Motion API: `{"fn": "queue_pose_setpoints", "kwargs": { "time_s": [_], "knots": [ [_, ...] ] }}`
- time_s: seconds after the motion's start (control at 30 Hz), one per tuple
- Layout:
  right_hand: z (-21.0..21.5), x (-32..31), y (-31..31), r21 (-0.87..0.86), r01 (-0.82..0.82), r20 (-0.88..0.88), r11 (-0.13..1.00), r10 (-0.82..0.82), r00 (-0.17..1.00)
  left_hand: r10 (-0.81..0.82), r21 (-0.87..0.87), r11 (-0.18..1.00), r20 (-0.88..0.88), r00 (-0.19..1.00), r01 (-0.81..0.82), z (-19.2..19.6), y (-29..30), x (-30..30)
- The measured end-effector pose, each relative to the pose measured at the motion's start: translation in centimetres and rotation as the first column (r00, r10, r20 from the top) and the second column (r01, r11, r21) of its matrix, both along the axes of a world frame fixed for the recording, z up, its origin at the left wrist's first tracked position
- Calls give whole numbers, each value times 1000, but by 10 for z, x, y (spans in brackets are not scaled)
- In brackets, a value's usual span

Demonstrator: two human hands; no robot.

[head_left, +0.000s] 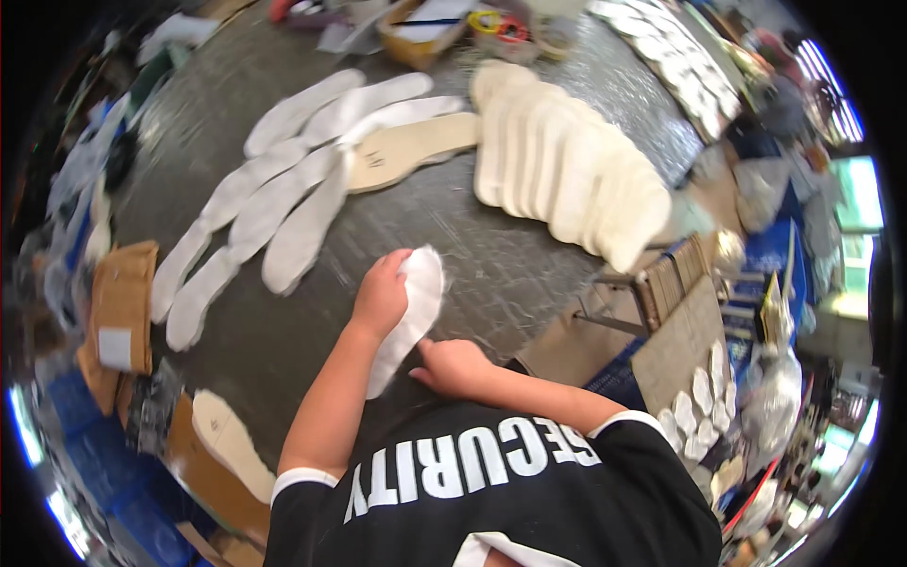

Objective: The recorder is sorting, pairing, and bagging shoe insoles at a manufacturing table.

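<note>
My left hand (382, 295) is closed around the side of a white fluffy insole (417, 310) near its upper end. The insole lies slanted over the dark table, close to my body. Beside its lower end is my right hand (455, 368), fingers curled in; whatever they may hold is hidden. Farther left, several white insoles (267, 203) lie overlapping in a spread. A beige insole (408, 151) with dark marks rests at their right end. To the right of it stretches a fanned row of cream insoles (567, 170).
A box with papers (425, 33) and tape rolls (510, 25) sit along the far edge. Sheets of white insoles (675, 66) lie far right. At left are a brown paper package (123, 293) and another beige insole (227, 439); a cardboard box (685, 364) stands near right.
</note>
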State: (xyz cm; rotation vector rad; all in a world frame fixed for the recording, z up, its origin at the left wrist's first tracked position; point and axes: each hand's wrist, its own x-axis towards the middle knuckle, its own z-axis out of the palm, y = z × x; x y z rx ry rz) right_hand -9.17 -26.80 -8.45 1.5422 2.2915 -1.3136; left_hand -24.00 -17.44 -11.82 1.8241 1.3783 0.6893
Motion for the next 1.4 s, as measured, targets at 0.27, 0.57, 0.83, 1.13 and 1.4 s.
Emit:
{"fn": "queue_pose_setpoints", "kwargs": {
  "time_s": [0.27, 0.57, 0.83, 1.13, 1.4],
  "knots": [
    [8, 192, 28, 700, 436, 24, 566, -629, 777, 95, 323, 946, -304, 948, 9, 28, -3, 61],
    [17, 331, 62, 548, 317, 41, 775, -403, 914, -528, 348, 668, -401, 749, 658, 28, 22, 271],
    [154, 384, 77, 678, 734, -662, -38, -465, 587, -272, -185, 940, 103, 957, 287, 50, 60, 302],
    [85, 216, 40, 808, 388, -549, 444, 326, 769, 526, -300, 560, 849, -52, 773, 107, 32, 206],
    [12, 139, 16, 72, 556, -792, 828, -291, 536, 229, -408, 913, 530, 817, 9, 132, -29, 41]
  ]
}}
